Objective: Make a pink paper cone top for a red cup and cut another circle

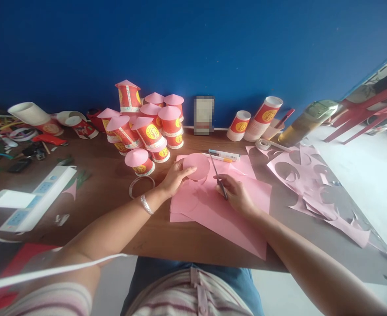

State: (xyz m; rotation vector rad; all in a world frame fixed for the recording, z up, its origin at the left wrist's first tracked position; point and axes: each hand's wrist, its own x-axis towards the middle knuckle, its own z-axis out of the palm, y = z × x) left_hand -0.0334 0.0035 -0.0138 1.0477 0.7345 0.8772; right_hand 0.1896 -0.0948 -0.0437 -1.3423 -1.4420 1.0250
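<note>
A round pink paper disc (197,166) is pinched between the thumb and fingers of my left hand (175,177). My right hand (234,195) is closed around a pair of scissors (222,188), whose blades point away from me, just right of the disc. Under both hands lie pink paper sheets (233,224) with a faint circle outline on one. Two pens (224,155) rest on the sheets' far side. Left of my left hand, a tape ring (141,186) lies flat on the brown table (108,210).
Several red paper cups with pink cone tops (150,131) are stacked at the back left. Plain cups (262,118) and a bottle (307,120) stand at the back right. Cut pink scraps (315,184) cover the right side. A power strip (37,199) lies left.
</note>
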